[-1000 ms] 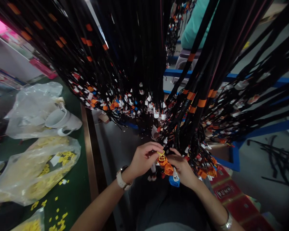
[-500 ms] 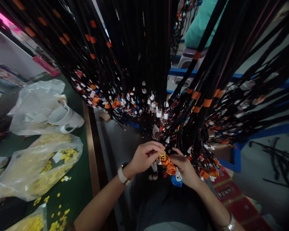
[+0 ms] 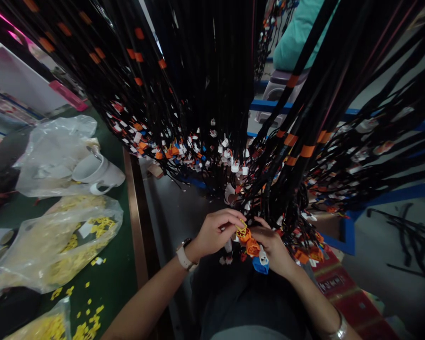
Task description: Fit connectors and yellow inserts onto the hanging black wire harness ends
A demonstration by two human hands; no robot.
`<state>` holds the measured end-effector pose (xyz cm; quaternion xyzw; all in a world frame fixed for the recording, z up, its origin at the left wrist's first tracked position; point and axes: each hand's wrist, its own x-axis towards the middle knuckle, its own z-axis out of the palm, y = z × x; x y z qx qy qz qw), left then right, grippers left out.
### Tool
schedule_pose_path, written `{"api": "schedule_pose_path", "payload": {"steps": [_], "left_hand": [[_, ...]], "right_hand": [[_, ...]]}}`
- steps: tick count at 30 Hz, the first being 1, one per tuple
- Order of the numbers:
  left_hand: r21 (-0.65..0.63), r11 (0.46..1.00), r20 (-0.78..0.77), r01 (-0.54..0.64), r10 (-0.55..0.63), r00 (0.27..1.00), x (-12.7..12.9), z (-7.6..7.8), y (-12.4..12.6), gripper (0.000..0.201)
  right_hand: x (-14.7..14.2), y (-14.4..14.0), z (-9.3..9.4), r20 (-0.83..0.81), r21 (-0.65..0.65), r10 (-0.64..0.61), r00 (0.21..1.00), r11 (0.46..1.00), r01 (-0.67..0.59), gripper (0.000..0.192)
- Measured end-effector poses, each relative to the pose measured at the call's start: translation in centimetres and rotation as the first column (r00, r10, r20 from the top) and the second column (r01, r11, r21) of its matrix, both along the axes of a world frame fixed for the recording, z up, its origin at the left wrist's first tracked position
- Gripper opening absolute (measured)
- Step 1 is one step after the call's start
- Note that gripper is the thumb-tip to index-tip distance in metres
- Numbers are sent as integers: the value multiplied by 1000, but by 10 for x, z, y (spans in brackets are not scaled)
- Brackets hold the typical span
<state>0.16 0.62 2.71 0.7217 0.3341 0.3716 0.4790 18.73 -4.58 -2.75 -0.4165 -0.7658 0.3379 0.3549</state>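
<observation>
Barely shifted, left hand [image 3: 212,232] fingertips pinch a yellow clip [image 3: 241,231] against the orange connector [image 3: 252,246] gripped by right hand [image 3: 274,248]; no writing readable.

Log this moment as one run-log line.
left hand: pinches yellow clip | right hand: holds orange connector | overhead: hanging black harnesses

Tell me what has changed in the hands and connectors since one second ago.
Very little. The left hand still pinches the yellow clip against the orange connector, which the right hand still holds. Both hands sit slightly lower in the picture, likely from head movement. The mug and bags stayed put.
</observation>
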Motion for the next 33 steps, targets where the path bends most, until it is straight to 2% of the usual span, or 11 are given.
{"api": "schedule_pose_path", "payload": {"steps": [5,9,14,18,23,33], "left_hand": [[97,995,-32,8,-5,999,1,0,-2,17],[138,990,-49,35,-28,998,1,-1,-3,17],[175,985,-64,6,6,998,2,-3,-5,15],[46,998,-59,-47,50,997,2,-2,-4,11],[-109,994,-86,14,-23,996,-3,3,0,11],[-88,987,-43,137,-141,989,-9,10,4,12]], "right_hand": [[0,0,2,-1,2,-3,1000,1000,3,19],[0,0,3,-2,9,-1,1000,1000,1,23],[0,0,1,-10,12,-1,1000,1000,1,22],[0,0,0,-26,4,-2,1000,1000,2,18],[-1,1,2,-40,-11,-13,999,1000,13,16],[0,0,1,-49,-3,-13,999,1000,13,15]]}}
